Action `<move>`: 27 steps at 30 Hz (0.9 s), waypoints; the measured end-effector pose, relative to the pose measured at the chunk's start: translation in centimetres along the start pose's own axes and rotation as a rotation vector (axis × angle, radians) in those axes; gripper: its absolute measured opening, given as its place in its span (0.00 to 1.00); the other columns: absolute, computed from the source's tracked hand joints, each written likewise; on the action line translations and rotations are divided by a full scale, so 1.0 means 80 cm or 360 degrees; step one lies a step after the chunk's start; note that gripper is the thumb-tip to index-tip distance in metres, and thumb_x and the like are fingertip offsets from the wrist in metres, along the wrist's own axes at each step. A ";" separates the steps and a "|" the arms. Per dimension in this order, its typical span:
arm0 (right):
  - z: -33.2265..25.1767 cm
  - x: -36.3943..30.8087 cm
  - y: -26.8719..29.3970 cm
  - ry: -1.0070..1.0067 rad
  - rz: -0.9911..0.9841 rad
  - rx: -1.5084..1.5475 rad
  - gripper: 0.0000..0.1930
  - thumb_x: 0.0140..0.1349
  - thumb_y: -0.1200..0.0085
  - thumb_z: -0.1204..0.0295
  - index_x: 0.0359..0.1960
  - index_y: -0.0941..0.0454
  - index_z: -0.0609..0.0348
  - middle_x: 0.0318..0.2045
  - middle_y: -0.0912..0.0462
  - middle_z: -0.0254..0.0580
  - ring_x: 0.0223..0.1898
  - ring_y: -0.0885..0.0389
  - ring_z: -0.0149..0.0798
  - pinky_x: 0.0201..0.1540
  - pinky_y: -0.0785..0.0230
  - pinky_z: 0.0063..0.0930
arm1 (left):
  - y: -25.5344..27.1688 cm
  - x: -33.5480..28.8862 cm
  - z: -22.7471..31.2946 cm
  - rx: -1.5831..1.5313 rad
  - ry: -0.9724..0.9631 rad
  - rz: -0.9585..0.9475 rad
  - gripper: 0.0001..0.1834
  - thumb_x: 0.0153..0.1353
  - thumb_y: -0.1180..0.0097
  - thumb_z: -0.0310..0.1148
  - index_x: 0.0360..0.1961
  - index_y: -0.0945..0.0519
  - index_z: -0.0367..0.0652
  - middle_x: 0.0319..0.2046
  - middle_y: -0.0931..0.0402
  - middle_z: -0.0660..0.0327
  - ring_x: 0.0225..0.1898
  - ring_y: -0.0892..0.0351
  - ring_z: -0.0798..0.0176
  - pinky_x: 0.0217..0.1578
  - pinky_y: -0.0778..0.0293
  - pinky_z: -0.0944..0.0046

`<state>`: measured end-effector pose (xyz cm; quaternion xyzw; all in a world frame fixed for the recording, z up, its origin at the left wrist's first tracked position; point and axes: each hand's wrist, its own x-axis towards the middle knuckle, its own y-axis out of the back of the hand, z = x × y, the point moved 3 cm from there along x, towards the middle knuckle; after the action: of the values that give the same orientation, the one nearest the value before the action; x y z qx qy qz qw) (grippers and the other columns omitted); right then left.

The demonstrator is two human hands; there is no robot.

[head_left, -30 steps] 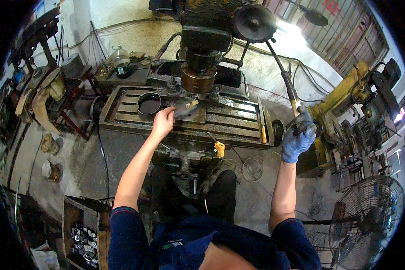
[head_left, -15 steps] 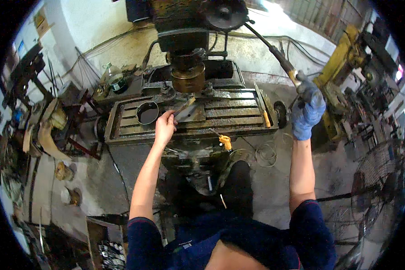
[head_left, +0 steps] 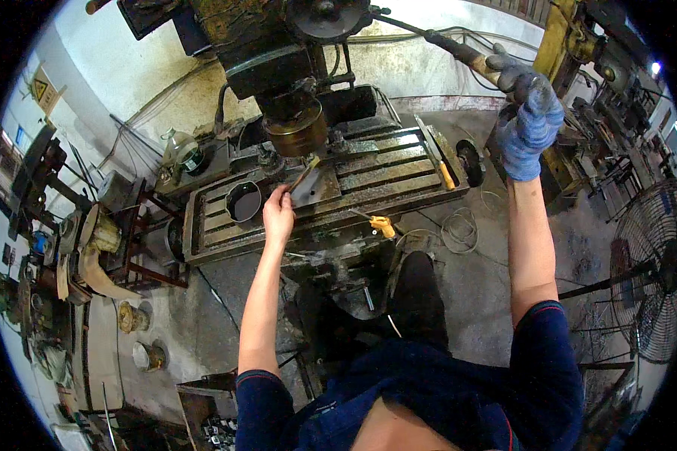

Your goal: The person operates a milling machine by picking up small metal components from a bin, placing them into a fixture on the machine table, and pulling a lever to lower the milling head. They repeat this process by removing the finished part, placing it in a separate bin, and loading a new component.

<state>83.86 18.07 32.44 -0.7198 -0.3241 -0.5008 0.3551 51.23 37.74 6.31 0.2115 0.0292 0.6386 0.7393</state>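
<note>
Gloved right hand (head_left: 532, 113) and the lever (head_left: 451, 46) sit higher in the picture than half a second ago; since the whole scene has tilted, I cannot tell how far the lever itself swung. Its pale grip end runs into that hand, whose fingers are wrapped round it. Bare left hand (head_left: 280, 214) is pinched on a brush (head_left: 302, 176), as before; the brush slants up and right from the fingertips, its yellowish tip just below the round brass-coloured spindle (head_left: 297, 137). Whether tip and spindle touch, I cannot tell. Just left of the left hand, a dark pot (head_left: 241, 188) of dark liquid stands on the slotted machine bed (head_left: 391, 161).
</note>
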 end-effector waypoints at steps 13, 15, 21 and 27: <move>0.014 0.090 0.023 0.0941 -0.0174 -0.1100 0.07 0.50 0.51 0.79 0.32 0.25 0.65 0.34 0.23 0.47 0.35 0.24 0.41 0.38 0.32 0.26 | -0.002 0.019 -0.007 0.0376 -0.0131 0.0351 0.12 0.58 0.54 0.28 0.43 0.25 0.38 0.28 0.23 0.50 0.32 0.23 0.52 0.35 0.30 0.59; -0.016 0.114 -0.025 0.0370 -0.0228 -0.0237 0.12 0.56 0.52 0.64 0.25 0.25 0.62 0.22 0.25 0.38 0.26 0.28 0.31 0.33 0.37 0.21 | -0.003 0.021 -0.009 0.0434 -0.0195 0.0401 0.12 0.57 0.54 0.27 0.42 0.25 0.38 0.29 0.23 0.49 0.33 0.23 0.50 0.36 0.31 0.58; 0.089 0.157 0.026 0.0210 0.0226 0.0240 0.11 0.55 0.52 0.67 0.31 0.25 0.64 0.29 0.24 0.42 0.32 0.28 0.33 0.37 0.39 0.24 | 0.039 0.005 0.011 0.0526 -0.0281 0.0454 0.12 0.57 0.54 0.26 0.42 0.25 0.38 0.35 0.23 0.48 0.39 0.24 0.48 0.39 0.31 0.56; -0.041 -0.029 0.003 -0.0025 -0.0202 -0.1123 0.16 0.52 0.56 0.79 0.44 0.26 0.66 0.37 0.21 0.40 0.41 0.25 0.32 0.46 0.35 0.25 | 0.143 -0.027 -0.014 0.0771 -0.0392 0.0799 0.13 0.58 0.55 0.28 0.43 0.25 0.39 0.35 0.25 0.47 0.37 0.24 0.46 0.37 0.30 0.55</move>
<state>81.81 14.95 30.94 -0.7804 -0.1779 -0.5972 0.0505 39.79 37.07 8.82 0.4562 0.0376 0.7445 0.4861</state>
